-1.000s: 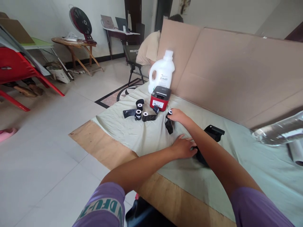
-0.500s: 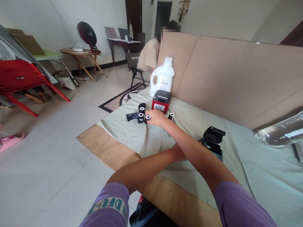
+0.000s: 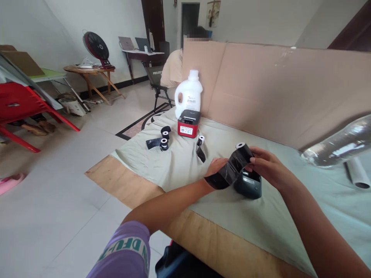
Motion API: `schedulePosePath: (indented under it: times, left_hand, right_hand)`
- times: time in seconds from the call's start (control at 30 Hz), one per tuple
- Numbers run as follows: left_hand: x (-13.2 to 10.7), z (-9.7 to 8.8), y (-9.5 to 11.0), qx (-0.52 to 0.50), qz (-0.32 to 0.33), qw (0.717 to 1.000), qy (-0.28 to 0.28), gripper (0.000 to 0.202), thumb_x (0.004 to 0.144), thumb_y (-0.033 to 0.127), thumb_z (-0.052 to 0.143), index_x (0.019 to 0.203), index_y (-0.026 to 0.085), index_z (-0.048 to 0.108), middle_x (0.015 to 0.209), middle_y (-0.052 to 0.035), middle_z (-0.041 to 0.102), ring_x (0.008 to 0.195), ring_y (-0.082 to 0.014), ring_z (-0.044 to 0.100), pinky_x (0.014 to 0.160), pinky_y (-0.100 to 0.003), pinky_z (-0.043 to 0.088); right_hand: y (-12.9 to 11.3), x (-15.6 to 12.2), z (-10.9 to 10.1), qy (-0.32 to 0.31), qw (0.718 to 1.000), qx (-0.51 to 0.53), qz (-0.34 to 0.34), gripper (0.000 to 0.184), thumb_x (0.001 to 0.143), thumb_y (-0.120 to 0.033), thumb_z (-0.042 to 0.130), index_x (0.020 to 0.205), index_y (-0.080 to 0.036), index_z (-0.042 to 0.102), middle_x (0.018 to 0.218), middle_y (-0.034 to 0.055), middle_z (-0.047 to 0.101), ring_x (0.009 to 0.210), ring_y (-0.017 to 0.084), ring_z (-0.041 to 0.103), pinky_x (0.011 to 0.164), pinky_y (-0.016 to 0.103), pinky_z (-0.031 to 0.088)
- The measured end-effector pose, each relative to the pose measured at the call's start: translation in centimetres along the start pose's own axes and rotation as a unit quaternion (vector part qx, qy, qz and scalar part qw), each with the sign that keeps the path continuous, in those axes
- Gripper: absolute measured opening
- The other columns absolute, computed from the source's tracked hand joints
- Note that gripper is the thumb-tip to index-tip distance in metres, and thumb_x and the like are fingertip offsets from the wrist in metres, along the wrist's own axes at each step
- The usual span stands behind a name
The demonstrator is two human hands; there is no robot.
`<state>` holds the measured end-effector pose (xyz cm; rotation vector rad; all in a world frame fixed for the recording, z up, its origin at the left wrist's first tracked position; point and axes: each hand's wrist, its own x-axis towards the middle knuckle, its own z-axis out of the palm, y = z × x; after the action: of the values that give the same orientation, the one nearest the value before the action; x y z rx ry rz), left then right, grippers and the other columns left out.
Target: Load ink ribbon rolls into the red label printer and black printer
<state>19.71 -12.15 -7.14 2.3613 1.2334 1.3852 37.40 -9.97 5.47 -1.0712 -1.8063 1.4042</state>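
My right hand (image 3: pixel 265 162) grips a small black paper roll (image 3: pixel 242 152) with a white core by its side, thumb and fingers closed on it. A loose black strip hangs from it to the left. Below the roll sits a dark portable printer (image 3: pixel 249 186), partly covered by the strip and my fingers. My left hand (image 3: pixel 216 166) is beside the printer, behind the strip; its fingers are mostly hidden, so its hold is unclear. Other black rolls, one upper left (image 3: pixel 165 134), one below it (image 3: pixel 164 143) and one at centre (image 3: pixel 201 140), lie on the cloth with strips partly unwound.
A red and black printer (image 3: pixel 188 125) stands before a white jug (image 3: pixel 189 92). A cardboard wall (image 3: pixel 275 92) runs along the back. A plastic-wrapped bundle (image 3: pixel 339 144) and a grey tube (image 3: pixel 358 173) lie at right. A seated person (image 3: pixel 172 69) is behind the cardboard.
My right hand has brought a black roll from the group by the red printer across to above the dark printer. The strip now hangs loose. The view has shifted slightly right.
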Motion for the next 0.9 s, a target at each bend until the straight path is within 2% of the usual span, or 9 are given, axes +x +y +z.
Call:
schedulePosePath:
  times: [0.1, 0.17, 0.27, 0.33, 0.5, 0.67, 0.77, 0.83, 0.9]
  left_hand:
    - [-0.4, -0.7, 1.0, -0.032, 0.013, 0.999, 0.004, 0.045, 0.095, 0.041, 0.055, 0.133, 0.017, 0.056, 0.125, -0.0115, 0.067, 0.116, -0.0245, 0.062, 0.102, -0.039, 0.047]
    - [-0.7, -0.9, 1.9, -0.020, 0.022, 0.999, -0.013, 0.051, 0.091, 0.045, 0.061, 0.135, 0.020, 0.056, 0.127, -0.0115, 0.066, 0.118, -0.0248, 0.060, 0.102, -0.040, 0.045]
    - [-0.8, -0.6, 2.7, 0.032, 0.063, 0.995, -0.068, 0.032, 0.092, 0.036, 0.059, 0.122, 0.027, 0.067, 0.116, -0.0071, 0.070, 0.109, -0.0207, 0.063, 0.098, -0.038, 0.043]
    - [-0.8, -0.3, 3.0, 0.053, 0.095, 0.990, -0.088, 0.026, 0.094, 0.028, 0.056, 0.114, 0.029, 0.071, 0.109, -0.0042, 0.071, 0.102, -0.0178, 0.064, 0.094, -0.037, 0.042]
    - [-1.0, 0.4, 2.8, 0.083, 0.111, 0.984, -0.115, 0.026, 0.094, 0.025, 0.057, 0.114, 0.031, 0.073, 0.101, -0.0032, 0.070, 0.094, -0.0160, 0.063, 0.089, -0.036, 0.041]
    - [-1.0, 0.7, 2.5, 0.060, 0.083, 0.990, -0.097, 0.025, 0.095, 0.026, 0.056, 0.111, 0.030, 0.075, 0.098, -0.0036, 0.070, 0.091, -0.0153, 0.062, 0.089, -0.035, 0.043]
    - [-0.9, 0.7, 2.5, 0.047, 0.085, 0.992, -0.075, 0.025, 0.095, 0.024, 0.056, 0.112, 0.028, 0.075, 0.095, -0.0032, 0.070, 0.090, -0.0149, 0.062, 0.087, -0.033, 0.043]
    - [-0.9, 0.6, 2.6, 0.048, 0.087, 0.992, -0.072, 0.026, 0.095, 0.024, 0.056, 0.112, 0.028, 0.075, 0.092, -0.0028, 0.069, 0.088, -0.0146, 0.062, 0.085, -0.033, 0.043]
    - [-1.0, 0.7, 2.6, 0.055, 0.086, 0.991, -0.084, 0.027, 0.096, 0.024, 0.054, 0.113, 0.029, 0.075, 0.089, -0.0025, 0.069, 0.085, -0.0144, 0.061, 0.083, -0.033, 0.042]
  right_hand:
    - [2.6, -1.9, -3.0, 0.051, 0.987, -0.149, -0.006, 0.030, 0.081, -0.043, 0.066, 0.105, -0.026, 0.068, 0.082, 0.0033, 0.066, 0.070, 0.020, 0.062, 0.063, 0.034, 0.049]
    - [4.4, -2.5, -4.1, 0.091, 0.962, -0.255, -0.028, 0.031, 0.080, -0.042, 0.064, 0.105, -0.025, 0.069, 0.088, 0.0057, 0.068, 0.072, 0.022, 0.063, 0.065, 0.037, 0.051]
    - [6.1, -2.8, -5.1, 0.112, 0.917, -0.377, -0.057, 0.029, 0.079, -0.036, 0.059, 0.103, -0.024, 0.072, 0.093, 0.0082, 0.068, 0.073, 0.023, 0.063, 0.067, 0.039, 0.052]
    - [6.7, -2.8, -5.4, 0.099, 0.901, -0.418, -0.058, 0.031, 0.081, -0.033, 0.056, 0.105, -0.023, 0.072, 0.094, 0.0093, 0.068, 0.078, 0.025, 0.064, 0.072, 0.041, 0.053]
    - [7.9, -2.4, -4.9, 0.091, 0.890, -0.443, -0.053, 0.034, 0.087, -0.025, 0.051, 0.116, -0.020, 0.067, 0.104, 0.0106, 0.071, 0.092, 0.027, 0.065, 0.085, 0.043, 0.053]
    - [9.3, -2.1, -3.6, 0.133, 0.861, -0.490, -0.043, 0.022, 0.087, -0.023, 0.054, 0.102, -0.021, 0.069, 0.111, 0.0134, 0.063, 0.109, 0.031, 0.060, 0.093, 0.046, 0.052]
    - [9.3, -1.7, -3.3, 0.209, 0.852, -0.480, -0.033, 0.021, 0.086, -0.028, 0.057, 0.104, -0.019, 0.067, 0.113, 0.0159, 0.059, 0.108, 0.033, 0.059, 0.093, 0.048, 0.051]
    - [9.0, -1.3, -3.6, 0.276, 0.846, -0.453, -0.051, 0.031, 0.089, -0.030, 0.056, 0.116, -0.017, 0.062, 0.119, 0.0190, 0.057, 0.110, 0.034, 0.058, 0.096, 0.050, 0.049]
    - [8.8, -0.9, -4.2, 0.299, 0.857, -0.413, -0.070, 0.043, 0.090, -0.033, 0.054, 0.130, -0.016, 0.053, 0.126, 0.0203, 0.057, 0.111, 0.034, 0.058, 0.097, 0.052, 0.048]
